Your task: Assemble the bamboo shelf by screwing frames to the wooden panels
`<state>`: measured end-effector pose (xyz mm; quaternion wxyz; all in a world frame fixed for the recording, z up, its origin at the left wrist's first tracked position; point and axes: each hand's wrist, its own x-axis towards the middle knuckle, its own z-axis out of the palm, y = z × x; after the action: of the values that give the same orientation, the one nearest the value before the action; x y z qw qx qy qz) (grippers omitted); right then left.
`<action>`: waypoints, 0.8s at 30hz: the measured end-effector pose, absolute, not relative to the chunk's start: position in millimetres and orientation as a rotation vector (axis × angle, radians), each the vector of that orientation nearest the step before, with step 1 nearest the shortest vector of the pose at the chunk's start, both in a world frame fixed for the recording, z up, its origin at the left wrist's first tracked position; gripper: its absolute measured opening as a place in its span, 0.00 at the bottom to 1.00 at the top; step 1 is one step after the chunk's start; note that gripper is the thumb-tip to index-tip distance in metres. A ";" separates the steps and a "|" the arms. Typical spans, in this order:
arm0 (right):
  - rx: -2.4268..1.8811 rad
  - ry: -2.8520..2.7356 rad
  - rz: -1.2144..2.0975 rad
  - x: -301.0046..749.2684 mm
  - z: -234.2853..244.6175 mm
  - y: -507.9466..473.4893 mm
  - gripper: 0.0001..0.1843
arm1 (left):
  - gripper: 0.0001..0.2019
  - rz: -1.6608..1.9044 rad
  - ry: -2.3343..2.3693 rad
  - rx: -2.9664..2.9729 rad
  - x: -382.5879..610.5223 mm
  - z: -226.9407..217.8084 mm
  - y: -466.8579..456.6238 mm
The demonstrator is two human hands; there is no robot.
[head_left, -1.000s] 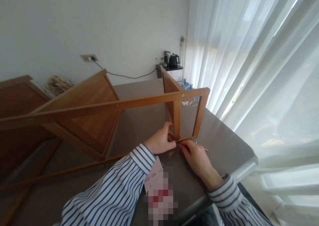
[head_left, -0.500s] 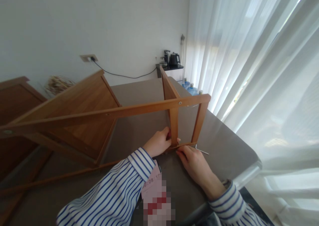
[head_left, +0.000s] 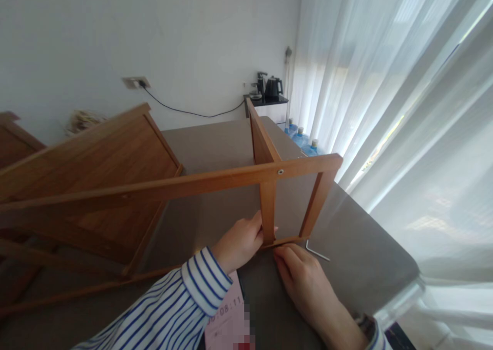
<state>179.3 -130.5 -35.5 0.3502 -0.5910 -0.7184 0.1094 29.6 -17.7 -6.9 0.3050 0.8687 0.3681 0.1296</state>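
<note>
A brown wooden furniture frame (head_left: 215,178) lies tipped on a grey table (head_left: 358,257), its rails forming a small rectangle near me. My left hand (head_left: 239,242) is wrapped round the foot of the frame's upright post. My right hand (head_left: 304,283) rests just right of it on the table, fingers curled with the fingertips pinched at the frame's bottom rail; what they pinch is hidden. A small metal hex key (head_left: 318,251) lies on the table beside my right hand. Both sleeves are blue-and-white striped.
A wooden panel (head_left: 96,170) of the same piece leans at the left. The table's rounded edge (head_left: 400,298) runs at the right, with white curtains (head_left: 404,108) beyond. A side stand with a black kettle (head_left: 274,87) and water bottles (head_left: 304,139) stands at the far wall.
The view has shifted closer and lower. My hands stay at the same corner of the frame; the hex key is now more plainly seen beside my right hand.
</note>
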 end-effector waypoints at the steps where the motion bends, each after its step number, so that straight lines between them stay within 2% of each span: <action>1: -1.529 -1.868 0.271 179.1 -35.0 -130.6 0.10 | 0.14 0.343 0.969 2.299 29.5 -7.0 -18.2; 15: -1.323 -1.959 -0.170 183.4 -35.2 -127.0 0.16 | 0.13 0.346 1.014 2.240 30.8 0.8 -24.2; 24: -1.373 -1.932 -0.142 181.8 -32.5 -124.4 0.13 | 0.13 0.308 1.015 2.245 29.6 0.3 -28.3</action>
<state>181.8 -124.4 -32.5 0.3742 -0.5363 -0.7545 -0.0554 29.6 -28.3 0.3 0.3236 0.8556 0.3867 0.1173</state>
